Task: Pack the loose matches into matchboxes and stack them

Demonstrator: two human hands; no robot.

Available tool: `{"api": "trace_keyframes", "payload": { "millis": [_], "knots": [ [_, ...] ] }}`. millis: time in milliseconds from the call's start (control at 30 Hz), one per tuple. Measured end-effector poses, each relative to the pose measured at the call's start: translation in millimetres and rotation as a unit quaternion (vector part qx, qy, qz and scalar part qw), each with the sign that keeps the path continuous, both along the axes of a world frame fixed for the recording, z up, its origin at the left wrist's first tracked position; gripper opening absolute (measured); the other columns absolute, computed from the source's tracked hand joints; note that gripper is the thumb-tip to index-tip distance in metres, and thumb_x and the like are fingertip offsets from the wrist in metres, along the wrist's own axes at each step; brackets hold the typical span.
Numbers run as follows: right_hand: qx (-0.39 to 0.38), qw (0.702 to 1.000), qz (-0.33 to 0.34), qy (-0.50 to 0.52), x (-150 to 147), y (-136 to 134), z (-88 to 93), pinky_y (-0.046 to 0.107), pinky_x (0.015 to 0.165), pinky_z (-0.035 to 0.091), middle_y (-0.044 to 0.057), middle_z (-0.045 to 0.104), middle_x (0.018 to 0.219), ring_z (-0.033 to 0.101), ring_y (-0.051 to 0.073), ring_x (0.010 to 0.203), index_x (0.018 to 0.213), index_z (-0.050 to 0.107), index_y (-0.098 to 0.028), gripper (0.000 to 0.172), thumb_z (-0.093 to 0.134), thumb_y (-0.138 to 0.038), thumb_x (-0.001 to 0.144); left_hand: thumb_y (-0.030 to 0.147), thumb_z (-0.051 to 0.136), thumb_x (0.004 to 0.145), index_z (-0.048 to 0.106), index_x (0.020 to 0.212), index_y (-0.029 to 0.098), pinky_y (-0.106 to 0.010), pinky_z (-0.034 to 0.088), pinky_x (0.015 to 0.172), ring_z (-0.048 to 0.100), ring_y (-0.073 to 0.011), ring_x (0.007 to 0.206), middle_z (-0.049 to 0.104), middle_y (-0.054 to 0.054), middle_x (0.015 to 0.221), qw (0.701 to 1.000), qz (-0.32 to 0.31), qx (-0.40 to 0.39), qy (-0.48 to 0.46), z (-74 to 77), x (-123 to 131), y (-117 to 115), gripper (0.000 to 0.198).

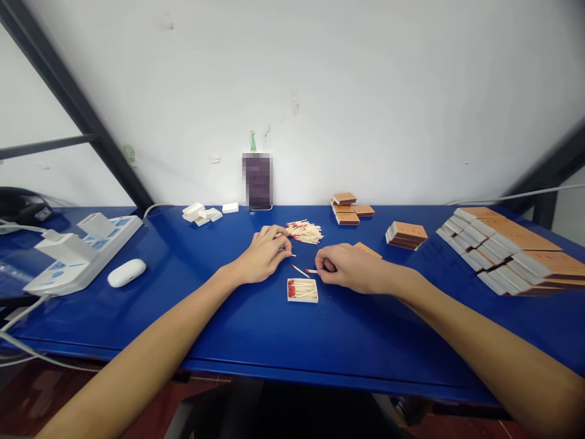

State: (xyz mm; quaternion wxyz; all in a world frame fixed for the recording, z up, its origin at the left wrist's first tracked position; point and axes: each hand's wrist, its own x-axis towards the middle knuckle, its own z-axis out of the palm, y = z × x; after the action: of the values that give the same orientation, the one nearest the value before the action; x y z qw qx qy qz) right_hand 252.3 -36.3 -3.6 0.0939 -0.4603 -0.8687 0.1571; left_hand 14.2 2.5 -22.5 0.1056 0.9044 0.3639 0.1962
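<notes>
My left hand [269, 253] is closed in a pinch beside the pile of loose matches [307, 231], and a short pale match end [293, 255] shows at its fingertips. Red-tipped, another match [311, 271] sticks out from between the pinched fingers of my right hand [342, 267]. A single match [300, 270] lies on the table between the hands. Just in front of them is a small white matchbox tray [302, 300], filled with matches whose red heads point left. Behind my right hand, an orange matchbox cover [368, 250] is partly hidden.
Several white trays [201, 214] lie at the back left, near a phone [259, 183] leaning on the wall. Orange matchboxes stand in a small heap [346, 217], a short stack [406, 235] and a large block [516, 250] rightward. A power strip [114, 244] and white case [127, 272] sit left.
</notes>
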Motion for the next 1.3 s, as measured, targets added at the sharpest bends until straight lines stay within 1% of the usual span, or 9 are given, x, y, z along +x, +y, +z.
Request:
{"api": "trace_keyframes", "payload": {
  "millis": [100, 233, 367, 500, 667, 800, 1000, 1133, 1300],
  "knots": [
    [0.018, 1.000, -0.009, -0.021, -1.6, -4.1, 3.2, 0.027, 0.062, 0.035, -0.002, 0.060, 0.066, 0.050, 0.015, 0.064, 0.072, 0.056, -0.022, 0.014, 0.056, -0.017, 0.084, 0.030, 0.042, 0.100, 0.056, 0.094, 0.020, -0.045, 0.037, 0.104, 0.045, -0.0238, 0.116, 0.052, -0.008, 0.120, 0.998, 0.004, -0.014, -0.064, 0.8, 1.8, -0.2, 0.019],
    [0.004, 0.999, 0.016, 0.044, -7.5, -13.9, 7.0, 0.026, 0.057, 0.033, -0.003, 0.058, 0.069, 0.048, 0.013, 0.061, 0.076, 0.056, -0.022, 0.010, 0.055, -0.021, 0.086, 0.029, 0.041, 0.100, 0.055, 0.094, 0.019, -0.040, 0.037, 0.105, 0.047, -0.0212, 0.113, 0.053, -0.007, 0.114, 0.991, 0.014, -0.037, -0.132, -1.8, 3.3, 3.6, 0.018],
    [0.021, 0.994, 0.069, 0.081, -18.6, -27.0, 6.3, 0.025, 0.058, 0.034, -0.003, 0.058, 0.070, 0.049, 0.012, 0.062, 0.078, 0.057, -0.021, 0.007, 0.057, -0.017, 0.083, 0.029, 0.043, 0.100, 0.055, 0.092, 0.018, -0.040, 0.036, 0.105, 0.048, -0.0204, 0.109, 0.055, -0.007, 0.109, 0.988, 0.024, -0.049, -0.142, -5.4, 3.1, 7.1, 0.017],
    [0.037, 0.995, 0.071, 0.062, -24.4, -31.8, 3.7, 0.026, 0.058, 0.034, -0.002, 0.058, 0.068, 0.049, 0.012, 0.061, 0.075, 0.058, -0.021, 0.009, 0.057, -0.014, 0.080, 0.028, 0.044, 0.099, 0.055, 0.093, 0.019, -0.039, 0.036, 0.105, 0.048, -0.0199, 0.109, 0.054, -0.007, 0.109, 0.988, 0.025, -0.044, -0.148, -5.4, 3.2, 6.0, 0.016],
    [0.052, 0.994, 0.035, 0.088, -20.5, -25.1, 4.9, 0.026, 0.058, 0.032, -0.002, 0.057, 0.067, 0.048, 0.012, 0.060, 0.075, 0.059, -0.021, 0.009, 0.056, -0.019, 0.084, 0.028, 0.043, 0.099, 0.054, 0.091, 0.019, -0.036, 0.039, 0.099, 0.050, -0.0191, 0.102, 0.057, -0.006, 0.103, 0.987, 0.031, -0.012, -0.155, -2.3, 4.9, 4.0, 0.017],
    [0.075, 0.992, -0.017, 0.097, -16.3, -12.8, 0.5, 0.026, 0.060, 0.032, -0.002, 0.057, 0.069, 0.049, 0.013, 0.062, 0.080, 0.060, -0.020, 0.013, 0.053, -0.025, 0.090, 0.027, 0.044, 0.098, 0.053, 0.087, 0.018, -0.032, 0.043, 0.085, 0.053, -0.0170, 0.086, 0.059, -0.003, 0.090, 0.980, 0.049, 0.009, -0.191, 5.5, 6.5, -0.4, 0.017],
    [-0.016, 0.990, 0.013, 0.137, -16.7, 1.9, -6.7, 0.025, 0.057, 0.034, -0.004, 0.056, 0.064, 0.048, 0.011, 0.058, 0.081, 0.065, -0.020, 0.021, 0.056, -0.036, 0.092, 0.028, 0.050, 0.095, 0.059, 0.085, 0.017, -0.027, 0.044, 0.071, 0.056, -0.0142, 0.077, 0.063, -0.002, 0.084, 0.977, 0.001, -0.018, -0.213, 19.7, 7.0, -12.1, 0.017],
    [-0.035, 0.990, 0.034, 0.131, -18.9, 7.1, -8.2, 0.025, 0.057, 0.036, -0.004, 0.057, 0.063, 0.050, 0.011, 0.057, 0.080, 0.067, -0.019, 0.012, 0.061, -0.028, 0.086, 0.024, 0.052, 0.093, 0.062, 0.082, 0.017, -0.027, 0.045, 0.069, 0.058, -0.0144, 0.075, 0.065, -0.002, 0.083, 0.984, 0.003, -0.021, -0.174, 17.4, 6.7, -13.3, 0.016],
    [0.010, 0.997, 0.014, 0.075, -10.0, 10.8, -9.2, 0.026, 0.061, 0.039, 0.000, 0.063, 0.071, 0.055, 0.014, 0.065, 0.077, 0.066, -0.020, 0.012, 0.056, -0.018, 0.083, 0.026, 0.059, 0.089, 0.067, 0.084, 0.018, -0.028, 0.047, 0.069, 0.060, -0.0142, 0.074, 0.070, -0.002, 0.084, 0.979, -0.023, -0.103, -0.175, 14.9, 9.2, -16.6, 0.013]
  ]
}}
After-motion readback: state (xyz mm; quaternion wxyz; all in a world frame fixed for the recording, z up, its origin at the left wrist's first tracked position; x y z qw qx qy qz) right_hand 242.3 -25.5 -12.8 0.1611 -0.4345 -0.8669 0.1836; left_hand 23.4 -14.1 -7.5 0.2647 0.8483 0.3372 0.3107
